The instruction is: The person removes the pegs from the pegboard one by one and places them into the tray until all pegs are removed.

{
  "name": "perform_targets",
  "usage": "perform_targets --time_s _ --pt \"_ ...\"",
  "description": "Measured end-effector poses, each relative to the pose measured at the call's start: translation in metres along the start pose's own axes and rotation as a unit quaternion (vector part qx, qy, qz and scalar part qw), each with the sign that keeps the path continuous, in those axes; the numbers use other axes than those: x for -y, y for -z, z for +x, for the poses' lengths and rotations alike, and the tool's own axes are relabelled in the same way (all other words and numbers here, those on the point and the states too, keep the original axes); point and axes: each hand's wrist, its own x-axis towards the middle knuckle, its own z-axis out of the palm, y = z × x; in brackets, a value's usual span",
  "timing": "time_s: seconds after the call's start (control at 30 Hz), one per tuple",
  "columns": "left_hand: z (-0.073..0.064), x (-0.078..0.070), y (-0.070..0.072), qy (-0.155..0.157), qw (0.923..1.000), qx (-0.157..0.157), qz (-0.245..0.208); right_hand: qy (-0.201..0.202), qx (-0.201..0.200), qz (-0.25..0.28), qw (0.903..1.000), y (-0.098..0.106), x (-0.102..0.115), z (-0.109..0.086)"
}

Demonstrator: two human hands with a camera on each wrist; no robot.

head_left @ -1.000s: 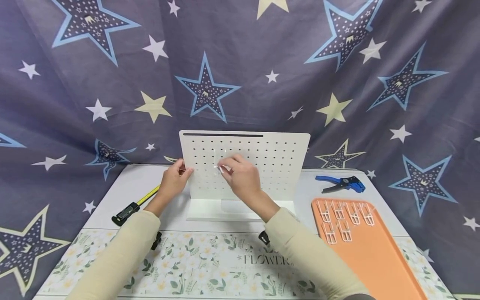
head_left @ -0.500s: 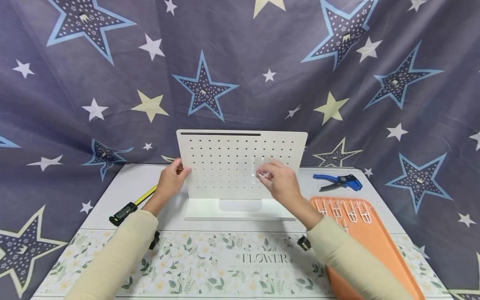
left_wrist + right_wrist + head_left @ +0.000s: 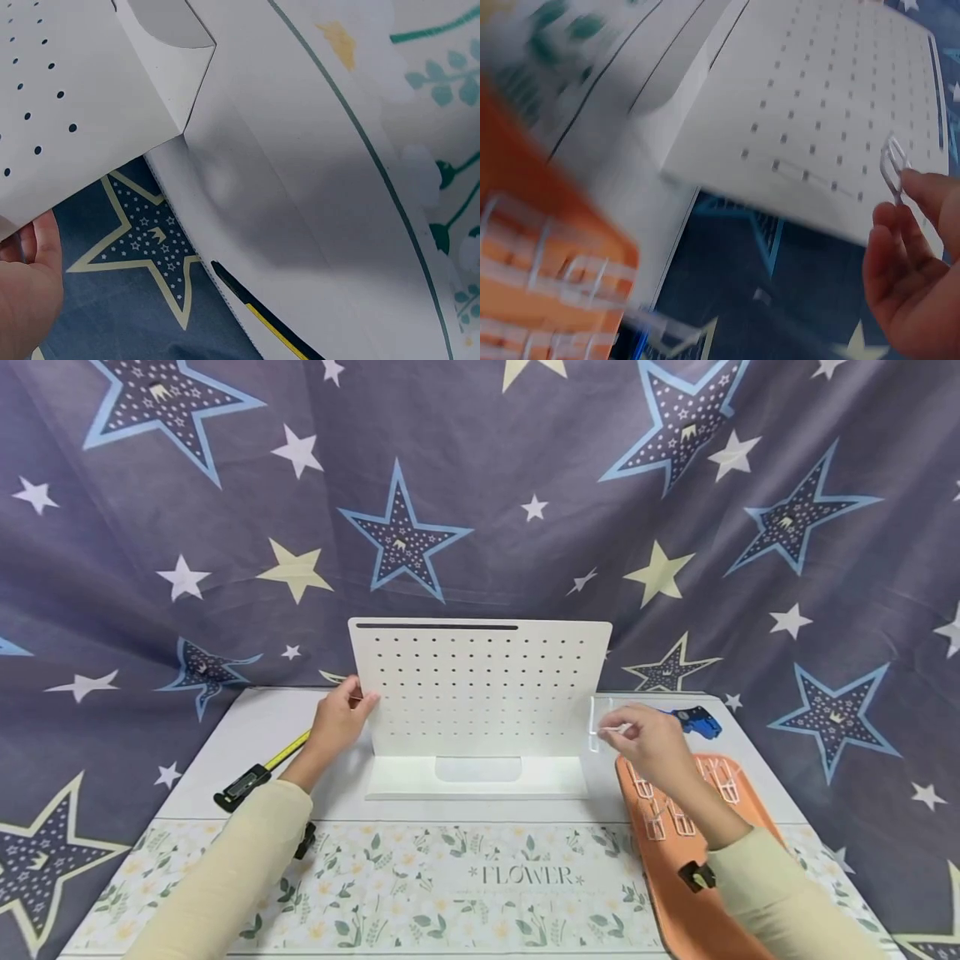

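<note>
A white pegboard (image 3: 480, 693) stands upright on its white base at the middle of the table. My left hand (image 3: 337, 718) grips its left edge, thumb in front and fingers reaching behind; the left wrist view shows this hand (image 3: 31, 281) at the board's edge. Beyond the board's right side, my right hand (image 3: 651, 745) pinches a white wire pegboard hook (image 3: 593, 727) between thumb and fingertips. In the right wrist view the hook (image 3: 891, 165) juts out past the fingertips. No hooks hang on the board.
An orange tray (image 3: 666, 893) with several white wire hooks (image 3: 684, 820) lies at the right, partly under my right arm. Behind that hand is a blue wire stripper (image 3: 699, 722), partly hidden. A tape measure (image 3: 242, 787) with yellow blade out lies left of the board.
My right hand has carried the hook from in front of the board rightward and a little down, past the board's right edge. My left hand keeps its hold on the left edge.
</note>
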Motion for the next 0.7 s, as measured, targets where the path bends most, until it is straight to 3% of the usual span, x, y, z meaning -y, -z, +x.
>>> perform_targets --time_s 0.17,0.3,0.53,0.7 --pt "0.001 0.001 -0.001 0.002 1.0 0.0 -0.001 -0.029 0.047 -0.005 0.9985 0.026 -0.025 -0.014" --pt "0.002 0.002 -0.002 0.004 1.0 0.004 0.0 -0.034 0.053 -0.023 0.9977 0.043 -0.043 -0.023" --pt "0.002 0.002 -0.001 0.004 1.0 0.002 0.002 -0.035 0.026 -0.061 0.9972 0.067 -0.083 -0.043" --pt "0.003 0.001 -0.001 0.006 1.0 0.003 0.001 -0.077 0.065 -0.066 0.9927 0.079 -0.11 -0.062"
